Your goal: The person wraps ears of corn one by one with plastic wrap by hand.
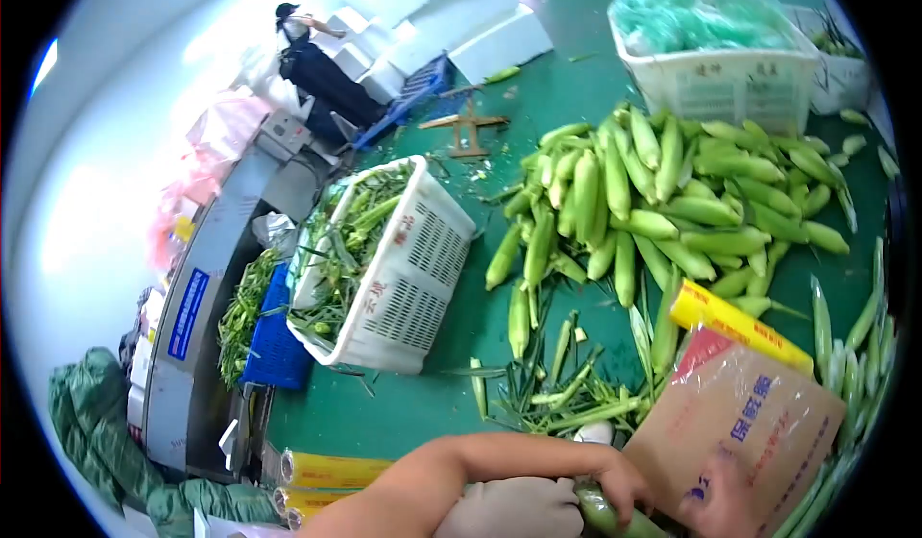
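In the head view, my left fingers [624, 492] are curled over a glossy, pale green ear of corn [600, 514], nearly closed around it, low in front of me beside my grey-clad knee [509, 509]. My right fingers [732, 485] are blurred and partly bent, in front of a brown cardboard box with blue and red print [687, 432]; I cannot tell how far open they are or whether they hold anything. A long yellow roll with red lettering [744, 329] lies along the box's far edge. Beyond it, a big heap of green-husked corn [615, 187] spreads over the green floor [384, 413], with loose green leaf strips [586, 399] nearer me. To the left, a white slotted plastic crate [408, 293] leans, full of green trimmings [351, 240], beside a blue plastic crate [274, 336]. Behind the heap is a white plastic basket [720, 82] of green plastic bags [691, 19]. Farther off, a person in dark overalls [322, 72] stands near white boxes [499, 43].
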Demonstrator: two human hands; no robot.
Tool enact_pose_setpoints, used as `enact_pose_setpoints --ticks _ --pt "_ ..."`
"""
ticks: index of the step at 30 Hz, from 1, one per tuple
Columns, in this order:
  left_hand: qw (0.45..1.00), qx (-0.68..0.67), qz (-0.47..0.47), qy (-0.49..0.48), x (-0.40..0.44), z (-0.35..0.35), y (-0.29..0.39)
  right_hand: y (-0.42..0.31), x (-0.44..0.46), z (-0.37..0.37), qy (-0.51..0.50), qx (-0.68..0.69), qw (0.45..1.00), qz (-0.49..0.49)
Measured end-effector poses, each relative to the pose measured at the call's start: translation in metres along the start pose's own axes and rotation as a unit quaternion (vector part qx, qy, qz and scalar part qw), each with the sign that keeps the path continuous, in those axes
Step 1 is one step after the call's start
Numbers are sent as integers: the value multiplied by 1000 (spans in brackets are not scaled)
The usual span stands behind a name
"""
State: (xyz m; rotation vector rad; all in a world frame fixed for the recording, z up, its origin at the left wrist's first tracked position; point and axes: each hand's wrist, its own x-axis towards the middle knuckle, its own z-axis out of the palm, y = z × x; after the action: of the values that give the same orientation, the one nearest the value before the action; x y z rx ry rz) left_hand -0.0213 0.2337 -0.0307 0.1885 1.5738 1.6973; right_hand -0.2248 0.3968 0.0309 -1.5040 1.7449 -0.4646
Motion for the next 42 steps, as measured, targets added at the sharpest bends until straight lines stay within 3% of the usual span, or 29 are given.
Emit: enact_pose_setpoints --ticks 3,4,6,8,9,10,11,12,13,14,15,16,18,20,21,22,24,26,27,28,30,32,34,36,37,39,40,42 --pt "983 -169 -15 66 -14 -14 0 -39 -41 14 -112 190 975 16" --pt "989 -137 -8 46 -20 -21 10 -45 -38 17 -124 235 963 42" --pt "971 147 181 53 -9 -42 -6 -48 -34 12 -127 309 935 116" --pt "982 81 68 156 -58 -57 60 -40 -35 18 -46 352 931 83" --pt "965 72 53 247 -82 -61 76 -32 -35 27 0 376 924 72" --pt "948 61 46 311 -95 -64 85 -11 -32 35 -28 463 879 114" --pt "929 -21 79 360 -95 -68 71 -11 -23 42 46 465 883 54" --pt "888 -29 52 456 -93 -66 88 -39 -14 14 32 452 888 76" --pt "777 -23 57 626 -78 -59 84 -27 -4 34 91 451 888 -12" --pt "707 -167 191 661 -67 -63 68 -41 4 13 120 339 932 -37" --pt "608 -281 335 663 -54 -66 53 -38 15 21 175 275 942 -73" --pt "595 -397 345 608 -45 -55 84 -47 20 5 136 274 952 -28" --pt "515 -461 380 614 -28 -62 115 -50 28 -2 177 266 947 -21" --pt "664 -365 476 447 -43 -74 92 -33 29 13 212 325 917 -93" --pt "677 -354 486 424 -44 -73 98 -27 34 21 210 355 901 -134" --pt "676 -352 481 433 -45 -69 104 -24 27 23 108 495 854 -114" --pt "692 -358 487 395 -44 -65 110 -21 18 37 -129 726 675 -32" --pt "755 -368 461 286 -30 -65 110 -19 19 55 -221 718 656 -74" --pt "751 -343 440 353 -21 -59 106 -14 10 63 -235 719 649 -87" --pt "749 -315 419 404 -10 -52 103 -6 13 77 -170 699 683 -129" --pt "746 -251 368 495 28 -39 103 -1 -5 80 -86 769 621 -128" --pt "827 -155 290 455 46 -32 71 10 -23 75 -27 808 581 -91" --pt "870 50 218 439 59 -4 62 24 -26 75 -9 840 536 -88" --pt "933 -140 181 277 59 -10 88 68 -56 70 25 864 493 -96" --pt "921 -150 186 308 49 -18 82 92 -90 40 130 843 517 -75" --pt "832 78 234 497 18 -63 55 151 -153 -47 363 699 616 -9" --pt "748 -9 245 617 -1 -79 52 182 -166 -87 436 625 647 3" --pt "571 -93 243 779 -37 -122 38 238 -188 -155 547 536 643 -11"
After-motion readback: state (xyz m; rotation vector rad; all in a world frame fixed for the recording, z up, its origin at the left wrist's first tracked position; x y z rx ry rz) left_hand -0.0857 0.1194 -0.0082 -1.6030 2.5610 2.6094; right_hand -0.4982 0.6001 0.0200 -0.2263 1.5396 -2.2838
